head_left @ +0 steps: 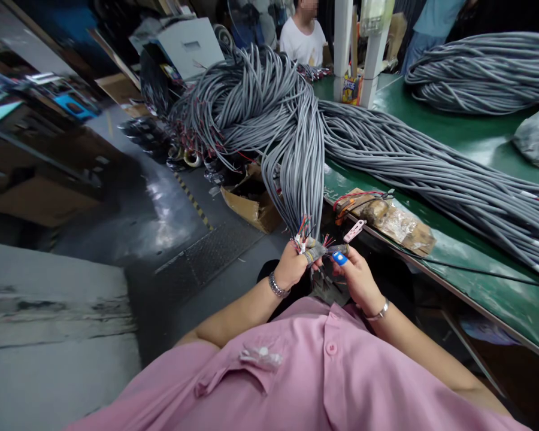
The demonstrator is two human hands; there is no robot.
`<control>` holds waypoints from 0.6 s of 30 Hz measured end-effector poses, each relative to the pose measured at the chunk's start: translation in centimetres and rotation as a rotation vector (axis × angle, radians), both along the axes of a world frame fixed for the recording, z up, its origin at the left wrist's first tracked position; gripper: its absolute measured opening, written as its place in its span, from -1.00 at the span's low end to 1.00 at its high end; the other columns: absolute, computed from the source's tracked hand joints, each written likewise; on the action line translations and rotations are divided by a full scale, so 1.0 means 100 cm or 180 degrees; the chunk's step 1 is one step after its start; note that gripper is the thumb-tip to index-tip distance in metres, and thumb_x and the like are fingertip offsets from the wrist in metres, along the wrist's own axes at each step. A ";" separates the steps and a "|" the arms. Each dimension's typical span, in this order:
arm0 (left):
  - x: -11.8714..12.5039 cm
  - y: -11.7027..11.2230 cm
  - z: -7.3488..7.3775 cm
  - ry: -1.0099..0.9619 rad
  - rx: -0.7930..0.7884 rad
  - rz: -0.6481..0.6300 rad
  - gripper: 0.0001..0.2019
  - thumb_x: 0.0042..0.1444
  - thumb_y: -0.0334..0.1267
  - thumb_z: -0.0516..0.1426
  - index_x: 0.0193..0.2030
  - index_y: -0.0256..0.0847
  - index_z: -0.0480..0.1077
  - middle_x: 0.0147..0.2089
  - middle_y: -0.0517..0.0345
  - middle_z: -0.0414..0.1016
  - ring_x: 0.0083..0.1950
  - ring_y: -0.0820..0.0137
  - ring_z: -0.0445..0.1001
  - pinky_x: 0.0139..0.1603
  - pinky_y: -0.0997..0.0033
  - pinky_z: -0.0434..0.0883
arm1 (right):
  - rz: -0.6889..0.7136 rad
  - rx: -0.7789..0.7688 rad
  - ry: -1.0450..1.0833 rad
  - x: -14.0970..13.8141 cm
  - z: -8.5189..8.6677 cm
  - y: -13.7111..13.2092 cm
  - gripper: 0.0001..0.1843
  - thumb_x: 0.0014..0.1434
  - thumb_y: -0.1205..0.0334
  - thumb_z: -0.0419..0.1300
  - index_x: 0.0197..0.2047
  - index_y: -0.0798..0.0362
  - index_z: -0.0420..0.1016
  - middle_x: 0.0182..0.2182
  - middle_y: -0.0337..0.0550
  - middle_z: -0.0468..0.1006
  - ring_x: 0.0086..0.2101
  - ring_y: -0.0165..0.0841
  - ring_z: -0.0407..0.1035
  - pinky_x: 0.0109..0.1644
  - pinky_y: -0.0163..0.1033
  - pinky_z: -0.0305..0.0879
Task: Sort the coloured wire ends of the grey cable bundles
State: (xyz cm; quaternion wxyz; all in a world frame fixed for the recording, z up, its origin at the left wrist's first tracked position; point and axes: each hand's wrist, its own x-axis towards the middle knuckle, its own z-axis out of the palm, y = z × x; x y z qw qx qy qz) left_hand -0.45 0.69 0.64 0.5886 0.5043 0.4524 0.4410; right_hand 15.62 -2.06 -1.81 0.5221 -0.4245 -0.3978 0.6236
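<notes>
My left hand [294,263] is closed around stripped cable ends, its fingers partly wrapped in grey and yellow finger covers. Red, green and white inner wires [303,230] stick up from that grip. Close beside it, my right hand [354,272] pinches at the fine wire tips, a blue cover [340,258] on its thumb. What exactly lies between the right fingertips is too small to make out. From the hands, a thick bundle of grey cables [300,173] runs up to a large heap on the table.
Grey cables [422,161] stretch along the green table [489,287] at right. A taped wooden block [397,224] and a pink tag [354,230] lie by its edge. Below the heap is an open cardboard box [247,206]. Another person [302,39] sits beyond the table.
</notes>
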 end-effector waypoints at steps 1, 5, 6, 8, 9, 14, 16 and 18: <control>-0.001 0.000 0.000 0.0078 0.0030 -0.0089 -0.70 -0.01 -0.09 0.29 -0.52 -0.30 0.41 -0.59 0.18 0.43 -0.59 0.52 0.37 -0.56 0.54 0.36 | 0.0034 -0.0064 0.0082 0.001 0.002 0.002 -0.65 0.09 -0.07 0.29 -0.20 0.02 0.49 -0.45 -0.28 0.44 -0.50 -0.47 0.20 -0.42 -0.33 0.21; -0.003 -0.001 -0.002 0.0425 0.0188 -0.0438 -0.70 0.02 -0.10 0.28 -0.52 -0.31 0.42 -0.57 0.15 0.45 -0.56 0.51 0.39 -0.52 0.53 0.36 | 0.0113 -0.0051 0.0168 -0.001 0.014 0.008 -0.64 0.00 -0.02 0.37 -0.20 0.02 0.52 -0.42 -0.24 0.50 -0.47 -0.43 0.28 -0.40 -0.32 0.22; -0.003 -0.001 -0.002 0.0475 0.0210 -0.0500 -0.69 0.02 -0.10 0.28 -0.52 -0.31 0.42 -0.57 0.15 0.45 -0.56 0.51 0.39 -0.51 0.53 0.36 | 0.0078 -0.0015 0.0156 -0.002 0.016 0.009 -0.67 -0.03 0.01 0.39 -0.26 0.02 0.52 -0.44 -0.24 0.50 -0.47 -0.42 0.29 -0.40 -0.31 0.22; -0.003 -0.001 -0.003 0.0534 0.0228 -0.0600 -0.69 0.03 -0.09 0.27 -0.52 -0.31 0.42 -0.58 0.15 0.44 -0.56 0.51 0.39 -0.50 0.53 0.36 | -0.0010 0.0012 0.0150 -0.003 0.017 0.010 -0.72 -0.04 0.04 0.40 -0.35 0.04 0.51 -0.50 -0.25 0.49 -0.48 -0.42 0.29 -0.39 -0.30 0.22; -0.003 -0.001 -0.003 0.0556 0.0231 -0.0624 -0.69 0.03 -0.09 0.26 -0.52 -0.31 0.42 -0.58 0.16 0.44 -0.56 0.51 0.39 -0.50 0.53 0.35 | -0.0045 0.0015 0.0146 -0.004 0.016 0.009 -0.73 -0.03 0.04 0.39 -0.37 0.04 0.51 -0.51 -0.26 0.49 -0.49 -0.42 0.29 -0.39 -0.30 0.21; -0.003 -0.003 -0.001 0.0524 0.0200 -0.0483 -0.70 0.05 -0.09 0.25 -0.50 -0.31 0.42 -0.55 0.14 0.47 -0.54 0.50 0.41 -0.47 0.52 0.40 | -0.0258 0.0067 0.0033 -0.005 0.003 0.007 -0.73 0.01 0.03 0.38 -0.35 0.04 0.51 -0.51 -0.28 0.47 -0.50 -0.45 0.23 -0.40 -0.31 0.17; -0.002 -0.003 -0.002 0.0446 0.0164 -0.0326 -0.71 0.06 -0.08 0.24 -0.46 -0.31 0.44 -0.53 0.13 0.48 -0.54 0.49 0.43 -0.47 0.51 0.41 | -0.0310 0.0082 0.0017 -0.006 0.000 0.006 -0.73 0.02 0.02 0.37 -0.34 0.04 0.51 -0.50 -0.28 0.47 -0.50 -0.45 0.22 -0.40 -0.31 0.17; -0.002 -0.003 -0.004 0.0390 0.0114 -0.0188 -0.71 0.07 -0.07 0.23 -0.43 -0.32 0.45 -0.52 0.13 0.49 -0.54 0.49 0.43 -0.48 0.51 0.41 | -0.0327 0.0076 0.0017 -0.008 0.000 0.005 -0.73 0.02 0.02 0.37 -0.34 0.04 0.51 -0.49 -0.27 0.47 -0.50 -0.45 0.22 -0.41 -0.31 0.17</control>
